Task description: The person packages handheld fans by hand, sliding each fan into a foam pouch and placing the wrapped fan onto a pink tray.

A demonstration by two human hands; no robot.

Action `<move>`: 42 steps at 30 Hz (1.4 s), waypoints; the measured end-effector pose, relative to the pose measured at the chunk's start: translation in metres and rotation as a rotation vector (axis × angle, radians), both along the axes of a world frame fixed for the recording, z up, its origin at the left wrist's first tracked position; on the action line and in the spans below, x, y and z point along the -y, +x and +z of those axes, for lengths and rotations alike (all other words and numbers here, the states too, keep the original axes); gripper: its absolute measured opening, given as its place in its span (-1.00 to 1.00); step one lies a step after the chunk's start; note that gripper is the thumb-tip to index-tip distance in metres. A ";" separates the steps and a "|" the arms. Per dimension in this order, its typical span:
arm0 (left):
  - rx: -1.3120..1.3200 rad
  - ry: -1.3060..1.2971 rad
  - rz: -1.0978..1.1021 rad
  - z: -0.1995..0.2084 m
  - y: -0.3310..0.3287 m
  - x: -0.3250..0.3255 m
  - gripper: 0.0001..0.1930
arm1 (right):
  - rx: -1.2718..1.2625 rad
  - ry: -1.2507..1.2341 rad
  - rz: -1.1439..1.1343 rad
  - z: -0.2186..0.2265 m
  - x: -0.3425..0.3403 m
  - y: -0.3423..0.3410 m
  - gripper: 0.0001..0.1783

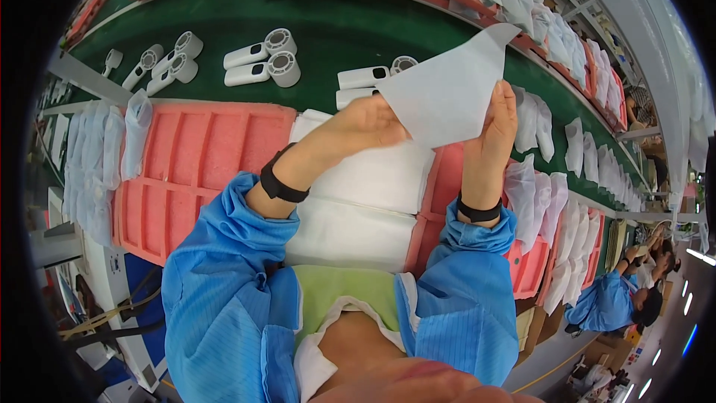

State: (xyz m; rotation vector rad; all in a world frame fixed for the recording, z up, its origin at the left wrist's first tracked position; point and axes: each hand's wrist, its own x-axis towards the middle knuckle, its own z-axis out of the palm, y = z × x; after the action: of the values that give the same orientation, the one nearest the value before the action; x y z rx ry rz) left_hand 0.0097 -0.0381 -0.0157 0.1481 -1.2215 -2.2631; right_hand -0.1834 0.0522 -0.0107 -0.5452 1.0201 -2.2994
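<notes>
Any marking on the white plastic handheld fans with round grilled heads [245, 75], lying on the dark green work surface [186, 11], is too small for us to read. We observe one thin, whitish, matt sheet-like pouch [451, 93] raised between the hands, tilted, above a white stack of flat sheets [354, 231]; its upper right corner runs out to a bent point. The right bare hand [492, 119] pinches the pouch's right edge between thumb and fingers. The left bare hand [365, 127], apart from the right, sits at the left edge; its fingertips are partly hidden, so we cannot tell whether it grips. The pouch hides part of a fan, and we cannot make out its mouth.
</notes>
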 end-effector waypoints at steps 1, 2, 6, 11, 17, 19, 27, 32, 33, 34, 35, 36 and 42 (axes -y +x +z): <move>0.072 -0.053 -0.022 -0.006 0.000 -0.001 -0.76 | 0.001 -0.001 -0.005 -0.001 0.003 -0.002 -0.85; 0.144 -0.107 -0.042 -0.009 0.000 -0.001 -0.76 | -0.003 0.003 -0.017 -0.003 0.006 -0.002 -0.84; 0.198 -0.164 0.094 -0.014 0.007 0.016 -0.75 | -0.232 0.240 0.038 0.005 0.005 -0.006 -0.81; 0.169 -0.256 0.352 0.006 0.020 0.023 -0.76 | -1.006 0.676 -0.178 0.019 -0.008 -0.008 -0.81; 0.255 -0.512 0.277 0.011 0.021 0.002 -0.83 | -0.844 0.237 0.360 0.020 -0.021 0.060 -0.82; 0.170 -0.525 0.233 0.009 0.020 0.001 -0.89 | -0.906 0.210 0.469 0.018 -0.018 0.065 -0.85; 0.170 -0.270 0.463 0.024 0.035 0.024 -0.91 | -0.820 0.439 0.391 0.016 -0.012 -0.017 -0.75; 0.204 -0.317 0.609 0.036 0.046 0.034 -0.91 | -1.083 0.805 0.352 -0.058 0.010 -0.071 -0.51; 0.203 -0.333 0.662 0.038 0.047 0.035 -0.91 | -1.079 0.811 0.345 -0.072 0.015 -0.074 -0.51; 0.202 -0.349 0.715 0.040 0.047 0.034 -0.92 | -1.066 0.806 0.344 -0.088 0.021 -0.074 -0.48; 0.205 -0.368 0.776 0.043 0.049 0.033 -0.92 | -1.053 0.795 0.351 -0.100 0.028 -0.071 -0.46; 0.208 -0.368 0.778 0.043 0.051 0.031 -0.92 | -1.043 0.784 0.361 -0.104 0.032 -0.066 -0.43; 0.433 -0.713 0.661 0.021 0.037 0.030 -0.88 | -0.914 0.662 0.213 -0.036 0.011 -0.051 -0.40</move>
State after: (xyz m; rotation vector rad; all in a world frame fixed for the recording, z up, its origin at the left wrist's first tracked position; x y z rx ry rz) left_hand 0.0471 -0.0683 0.0052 0.6746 -1.7938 -1.1793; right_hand -0.2344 0.0414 -0.0470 -1.3609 1.9036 -1.3407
